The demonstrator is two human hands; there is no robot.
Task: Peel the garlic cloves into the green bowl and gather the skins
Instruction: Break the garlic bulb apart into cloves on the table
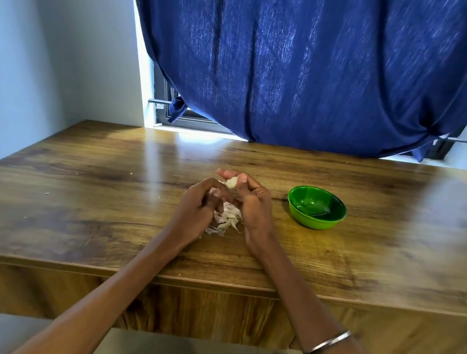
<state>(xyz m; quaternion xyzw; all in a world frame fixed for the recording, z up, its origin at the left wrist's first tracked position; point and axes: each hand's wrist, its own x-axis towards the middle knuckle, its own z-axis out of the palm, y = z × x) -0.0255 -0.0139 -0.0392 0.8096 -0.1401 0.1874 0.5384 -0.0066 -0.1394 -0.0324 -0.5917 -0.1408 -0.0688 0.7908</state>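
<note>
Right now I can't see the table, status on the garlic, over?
Both hands up over the pile of skins. Right hand pinches a garlic clove; left hand curled beside it. Green bowl to the right, path clear.

The person is showing two bare forearms, with no sleeves reaching into view on either side. The right arm is wearing a thin, plain metal bangle [326, 344] of silvery colour, sitting loosely round the forearm well back from the right hand [252, 206]. The left hand [197, 206] and its arm are wearing nothing that shows: no ring, no watch, no band, and the fingernails on both are looking short and unpainted.
</note>
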